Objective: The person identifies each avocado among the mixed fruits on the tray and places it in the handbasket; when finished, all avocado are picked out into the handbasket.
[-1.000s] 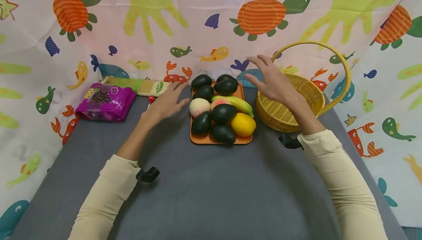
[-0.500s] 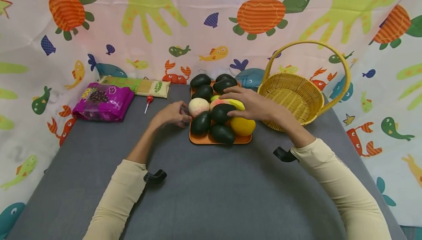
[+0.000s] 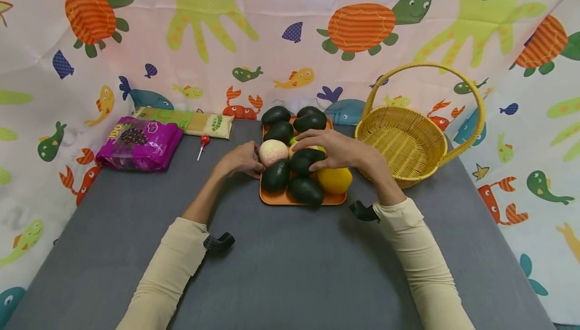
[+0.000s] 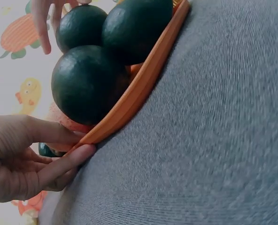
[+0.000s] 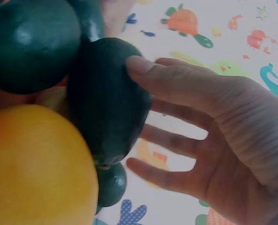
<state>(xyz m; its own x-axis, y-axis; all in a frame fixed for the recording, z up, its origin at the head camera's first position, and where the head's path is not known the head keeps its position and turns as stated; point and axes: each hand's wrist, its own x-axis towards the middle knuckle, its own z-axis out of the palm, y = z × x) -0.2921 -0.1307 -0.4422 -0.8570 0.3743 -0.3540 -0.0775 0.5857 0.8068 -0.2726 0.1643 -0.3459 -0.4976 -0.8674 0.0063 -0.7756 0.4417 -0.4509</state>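
An orange tray [image 3: 267, 200] carries several dark green avocados, a pale peach [image 3: 273, 152] and a yellow mango-like fruit [image 3: 334, 181]. At its left side, my left hand [image 3: 242, 160] pinches the rim; thumb and fingers [image 4: 85, 151] close on the edge in the left wrist view. My right hand [image 3: 337, 148] reaches over the tray around the middle avocado [image 5: 111, 101]. Its thumb lies on the avocado's near side, while the other fingers extend along the far side, partly hidden behind it. A banana and a second peach are mostly covered by this hand.
A yellow wicker basket [image 3: 399, 143] with a tall handle stands right of the tray. At the back left are a purple grape-printed pack [image 3: 140, 143], a long green and beige packet [image 3: 195, 122] and a red lollipop [image 3: 205, 140]. A sea-animal cloth [image 3: 290, 33] hangs behind.
My right hand left the air by the basket and moved left onto the middle avocado. The left hand came down to the tray's left edge and took hold of the rim.
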